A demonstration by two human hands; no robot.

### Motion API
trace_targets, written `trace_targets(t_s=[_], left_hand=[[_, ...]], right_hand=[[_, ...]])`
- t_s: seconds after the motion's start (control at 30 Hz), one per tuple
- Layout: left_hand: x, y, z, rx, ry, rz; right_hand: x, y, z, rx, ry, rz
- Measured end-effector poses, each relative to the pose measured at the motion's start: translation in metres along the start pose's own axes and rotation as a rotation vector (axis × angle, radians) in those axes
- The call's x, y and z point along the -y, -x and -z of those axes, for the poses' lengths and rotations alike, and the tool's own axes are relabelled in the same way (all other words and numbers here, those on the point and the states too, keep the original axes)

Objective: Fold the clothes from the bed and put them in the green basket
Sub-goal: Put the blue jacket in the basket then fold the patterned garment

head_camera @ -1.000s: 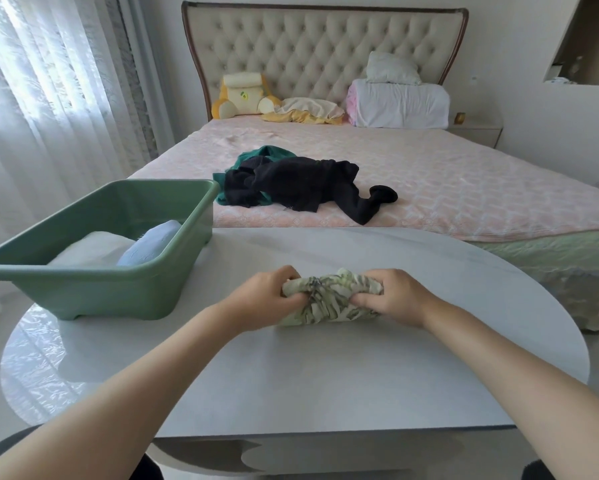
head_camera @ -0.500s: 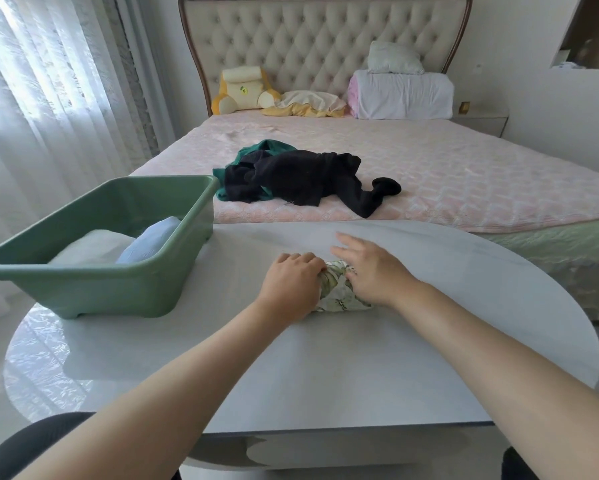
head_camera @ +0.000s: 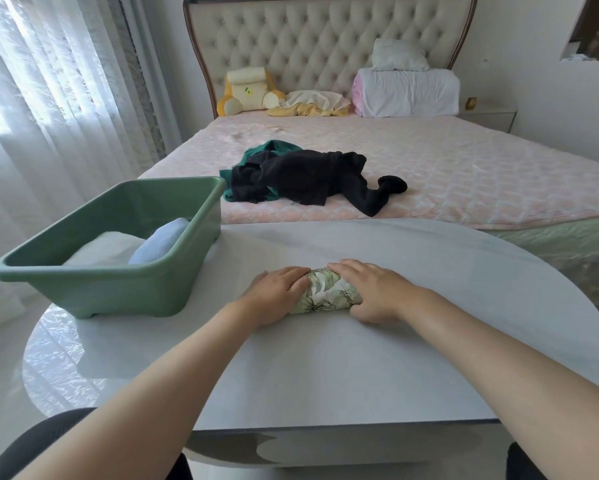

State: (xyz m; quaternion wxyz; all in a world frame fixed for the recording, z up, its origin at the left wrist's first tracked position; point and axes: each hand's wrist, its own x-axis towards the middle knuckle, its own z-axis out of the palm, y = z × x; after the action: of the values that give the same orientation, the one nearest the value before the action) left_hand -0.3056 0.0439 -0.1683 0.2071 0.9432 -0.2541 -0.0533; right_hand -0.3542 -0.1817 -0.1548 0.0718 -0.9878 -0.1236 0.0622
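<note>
- Presses the left grip (head_camera: pixel 277 289), released with fingers straight and together, flat on the left end of the rolled leaf-print garment (head_camera: pixel 329 294).
- Lays the right grip (head_camera: pixel 374 292), likewise released, palm down over the right end, thumb tucked against the near side.
- Pins the roll between both grips on the white bench (head_camera: pixel 326 368), near the middle of the top.
- Left of the roll on the same bench and apart from it: the green basket (head_camera: pixel 93 285), holding a folded white piece (head_camera: pixel 104 249) and a folded pale-blue piece (head_camera: pixel 161 244) leaning on the right wall.
- Beyond the bench, on the pink cover of the bed (head_camera: pixel 464 181): a crumpled black garment (head_camera: pixel 312 178) lying partly over a teal-green garment (head_camera: pixel 274 148).
- At the head of the bed: a yellow plush cushion (head_camera: pixel 246 91), a rumpled cream-and-yellow cloth (head_camera: pixel 312 103), and folded white bedding (head_camera: pixel 409 93) with a small pillow (head_camera: pixel 400 55) on top, all before the tufted headboard (head_camera: pixel 326 39).
- Far left: sheer white curtains (head_camera: pixel 48 98).
</note>
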Motion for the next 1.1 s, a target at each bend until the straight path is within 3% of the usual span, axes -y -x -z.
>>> trace_targets(t_s=[0.13, 0.27, 0.37, 0.43, 0.5, 0.57, 0.67, 0.77, 0.9, 1.0, 1.1], left_hand=[[-0.014, 0.001, 0.023, 0.080, -0.139, 0.011], [-0.033, 0.002, 0.025, 0.071, -0.156, -0.068], [-0.033, 0.004, 0.014, -0.006, -0.012, -0.120], [-0.031, 0.005, 0.006, -0.035, 0.053, -0.102], [-0.031, 0.006, 0.000, -0.038, 0.118, -0.060], [-0.032, 0.009, -0.002, -0.020, 0.127, -0.064], [-0.035, 0.012, 0.004, -0.033, -0.039, -0.129], [-0.047, 0.013, 0.007, 0.000, -0.237, -0.107], [-0.058, 0.013, 0.000, -0.005, -0.448, -0.087], [-0.046, 0.012, 0.008, -0.076, -0.447, -0.085], [-0.030, 0.013, 0.012, -0.060, -0.395, -0.084]], right_hand=[[-0.009, 0.001, 0.007, -0.017, 0.066, 0.098], [-0.014, -0.001, 0.000, -0.194, 0.217, 0.178], [-0.010, -0.001, -0.008, -0.357, 0.267, 0.041], [-0.005, -0.001, -0.009, -0.353, 0.291, -0.127], [-0.001, 0.000, -0.006, -0.348, 0.219, -0.174], [-0.002, 0.002, -0.009, -0.376, 0.232, -0.004], [-0.003, 0.005, -0.010, -0.283, 0.305, 0.224], [0.001, 0.001, -0.006, -0.205, 0.270, 0.172], [0.012, -0.006, -0.008, -0.334, 0.261, 0.137], [0.016, -0.012, -0.015, -0.389, 0.269, 0.122], [0.019, -0.019, -0.017, -0.321, 0.213, 0.125]])
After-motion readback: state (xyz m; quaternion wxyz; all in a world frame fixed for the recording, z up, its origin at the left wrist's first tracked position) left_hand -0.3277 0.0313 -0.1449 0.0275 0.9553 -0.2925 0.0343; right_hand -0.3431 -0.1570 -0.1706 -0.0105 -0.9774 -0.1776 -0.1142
